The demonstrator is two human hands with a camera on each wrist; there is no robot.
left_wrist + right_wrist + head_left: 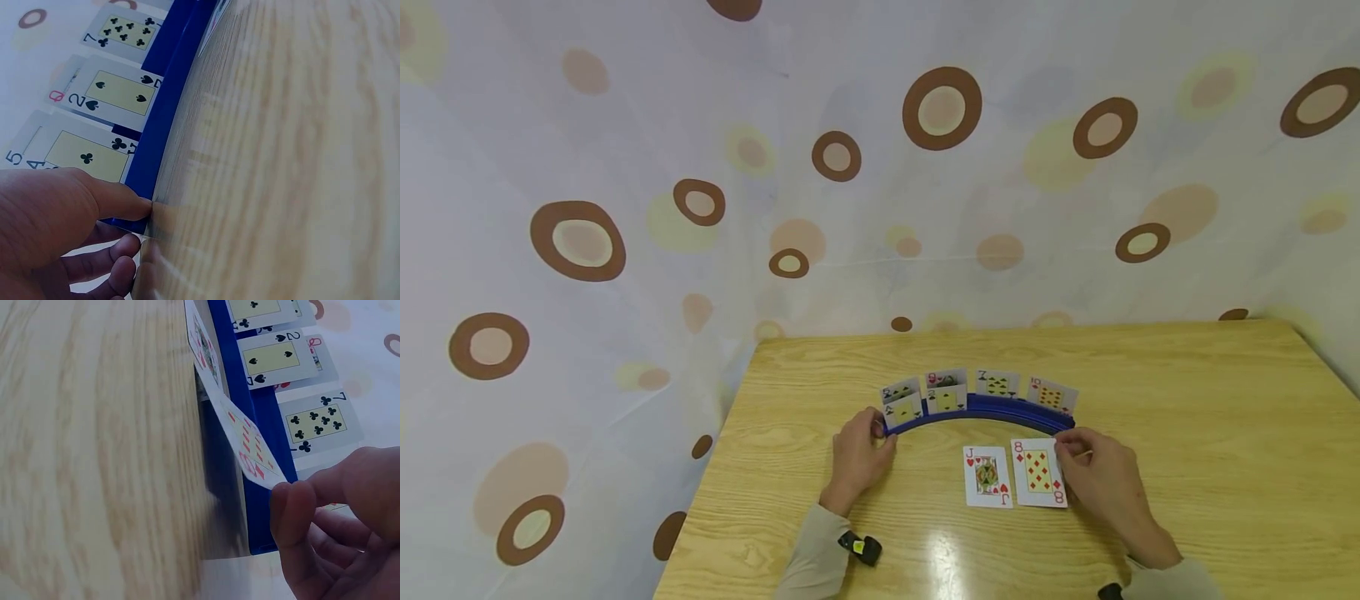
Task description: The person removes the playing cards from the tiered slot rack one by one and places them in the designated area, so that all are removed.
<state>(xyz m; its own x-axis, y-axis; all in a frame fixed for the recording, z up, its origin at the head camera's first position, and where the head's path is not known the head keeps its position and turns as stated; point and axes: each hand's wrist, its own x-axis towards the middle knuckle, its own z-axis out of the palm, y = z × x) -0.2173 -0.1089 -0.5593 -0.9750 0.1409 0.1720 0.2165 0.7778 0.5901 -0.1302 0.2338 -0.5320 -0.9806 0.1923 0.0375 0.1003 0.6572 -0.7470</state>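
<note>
A curved blue card holder [1000, 407] stands on the table with playing cards upright in it. My left hand [859, 452] grips its left end, thumb [122, 199] in front near the ace of clubs [87, 156]. With my right hand [1105, 475] I pinch the eight of diamonds [1039, 472] by its upper right corner, in front of the holder's right half. Left of it is the jack of hearts [987, 476], face up; whether the two cards touch is unclear. In the right wrist view the eight of diamonds [250, 445] is tilted beside the holder.
In the holder stand a two of spades [947, 399] before a red-marked queen, a seven of clubs [997, 383] and a ten of diamonds [1052, 396]. A five card is behind the ace. A patterned curtain [880, 200] borders the wooden table [1225, 467].
</note>
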